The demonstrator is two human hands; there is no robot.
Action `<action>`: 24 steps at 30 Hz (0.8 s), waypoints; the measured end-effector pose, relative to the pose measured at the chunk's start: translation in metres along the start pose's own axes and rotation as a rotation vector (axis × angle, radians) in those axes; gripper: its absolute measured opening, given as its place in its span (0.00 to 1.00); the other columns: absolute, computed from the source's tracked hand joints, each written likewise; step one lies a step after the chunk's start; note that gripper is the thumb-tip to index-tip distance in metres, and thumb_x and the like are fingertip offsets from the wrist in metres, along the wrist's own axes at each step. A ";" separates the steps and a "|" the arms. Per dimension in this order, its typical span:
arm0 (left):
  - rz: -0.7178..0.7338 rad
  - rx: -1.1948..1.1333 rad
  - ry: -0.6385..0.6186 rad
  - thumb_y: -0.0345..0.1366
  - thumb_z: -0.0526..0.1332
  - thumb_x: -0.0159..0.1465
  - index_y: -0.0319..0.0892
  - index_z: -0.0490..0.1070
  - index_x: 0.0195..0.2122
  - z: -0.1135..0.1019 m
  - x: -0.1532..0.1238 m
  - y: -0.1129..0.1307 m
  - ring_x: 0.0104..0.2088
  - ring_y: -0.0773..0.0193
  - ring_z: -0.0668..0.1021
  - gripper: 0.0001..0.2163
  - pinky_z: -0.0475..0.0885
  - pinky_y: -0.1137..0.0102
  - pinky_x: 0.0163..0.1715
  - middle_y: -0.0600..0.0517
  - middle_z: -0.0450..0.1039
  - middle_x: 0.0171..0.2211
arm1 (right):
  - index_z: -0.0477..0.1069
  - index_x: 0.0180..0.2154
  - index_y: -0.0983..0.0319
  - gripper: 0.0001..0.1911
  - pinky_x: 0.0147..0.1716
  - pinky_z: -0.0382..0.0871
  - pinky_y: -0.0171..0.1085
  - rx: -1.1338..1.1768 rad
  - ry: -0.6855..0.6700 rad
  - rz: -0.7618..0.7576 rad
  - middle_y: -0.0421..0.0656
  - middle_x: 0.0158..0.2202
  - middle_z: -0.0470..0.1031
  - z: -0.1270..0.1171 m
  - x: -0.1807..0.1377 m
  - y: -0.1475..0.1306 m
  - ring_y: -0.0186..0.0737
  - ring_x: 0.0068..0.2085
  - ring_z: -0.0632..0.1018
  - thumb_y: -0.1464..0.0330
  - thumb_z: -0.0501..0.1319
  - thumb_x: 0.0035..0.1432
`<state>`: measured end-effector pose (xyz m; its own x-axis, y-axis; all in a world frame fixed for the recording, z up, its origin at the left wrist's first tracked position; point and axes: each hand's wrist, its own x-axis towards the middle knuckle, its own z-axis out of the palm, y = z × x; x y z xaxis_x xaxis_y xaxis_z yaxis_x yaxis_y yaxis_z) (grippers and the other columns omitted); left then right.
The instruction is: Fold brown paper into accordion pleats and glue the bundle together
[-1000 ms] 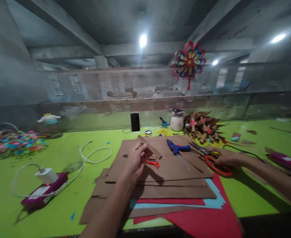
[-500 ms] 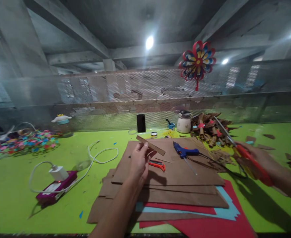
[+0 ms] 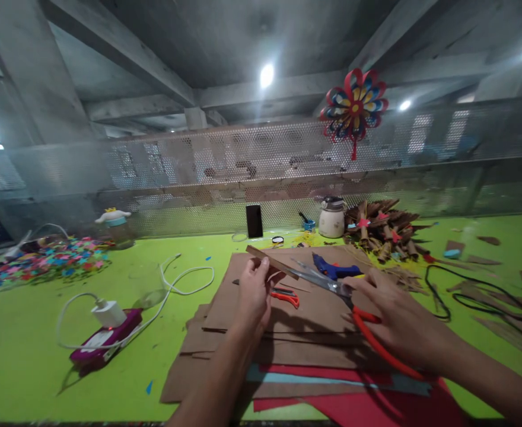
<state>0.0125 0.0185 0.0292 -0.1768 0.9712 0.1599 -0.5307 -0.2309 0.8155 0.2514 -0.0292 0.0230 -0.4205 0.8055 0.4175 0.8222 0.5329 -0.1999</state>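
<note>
My left hand (image 3: 254, 290) pinches a narrow brown cardboard strip (image 3: 261, 256), held tilted above the stacked cardboard sheets (image 3: 234, 314). In my right hand (image 3: 394, 314) is a pair of scissors with red handles (image 3: 370, 338); its metal blades point left and reach the strip's right end. Whether the blades touch the strip I cannot tell. An orange utility knife (image 3: 286, 296) lies on the cardboard just beyond my left hand. Behind the scissors rests a blue hot glue gun (image 3: 334, 270), partly covered by my right hand.
A purple power strip (image 3: 105, 341) with a white charger and cable lies at left, near a heap of coloured paper stars (image 3: 65, 264). Behind stand a dark phone (image 3: 254, 221) and a white jar (image 3: 331, 219). Rolled brown paper pieces (image 3: 381, 231) pile up at back right.
My right hand has brought the scissors left and inward, from the table's right side to the cardboard strip. My left hand still holds the strip in nearly the same place.
</note>
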 end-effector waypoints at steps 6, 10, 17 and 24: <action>0.021 0.000 -0.021 0.34 0.63 0.53 0.39 0.65 0.33 0.003 -0.003 0.001 0.31 0.67 0.75 0.09 0.71 0.65 0.38 0.53 0.71 0.30 | 0.64 0.47 0.57 0.20 0.38 0.68 0.43 -0.028 -0.004 -0.018 0.47 0.40 0.64 0.000 0.003 -0.007 0.44 0.38 0.71 0.69 0.57 0.50; 0.011 -0.001 -0.027 0.33 0.62 0.53 0.39 0.65 0.34 0.003 -0.004 0.002 0.31 0.67 0.75 0.09 0.71 0.65 0.37 0.53 0.71 0.31 | 0.64 0.47 0.57 0.19 0.37 0.68 0.44 -0.022 -0.017 -0.024 0.47 0.39 0.64 -0.001 0.003 -0.009 0.44 0.38 0.71 0.70 0.56 0.51; 0.006 0.010 -0.062 0.33 0.62 0.53 0.40 0.63 0.32 0.003 -0.004 0.003 0.29 0.67 0.74 0.08 0.71 0.67 0.34 0.54 0.70 0.28 | 0.64 0.46 0.57 0.18 0.37 0.68 0.44 -0.020 -0.008 -0.027 0.47 0.40 0.63 -0.003 0.001 -0.009 0.44 0.38 0.71 0.69 0.56 0.51; 0.008 0.030 -0.067 0.35 0.63 0.52 0.40 0.63 0.34 0.002 -0.004 0.000 0.27 0.69 0.73 0.10 0.68 0.73 0.28 0.54 0.70 0.28 | 0.64 0.44 0.58 0.16 0.38 0.68 0.44 -0.016 -0.010 -0.034 0.47 0.39 0.63 -0.005 0.002 -0.010 0.43 0.38 0.70 0.71 0.56 0.50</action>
<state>0.0152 0.0149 0.0298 -0.1244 0.9713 0.2029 -0.5043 -0.2380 0.8301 0.2443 -0.0337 0.0302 -0.4522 0.7893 0.4153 0.8133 0.5561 -0.1713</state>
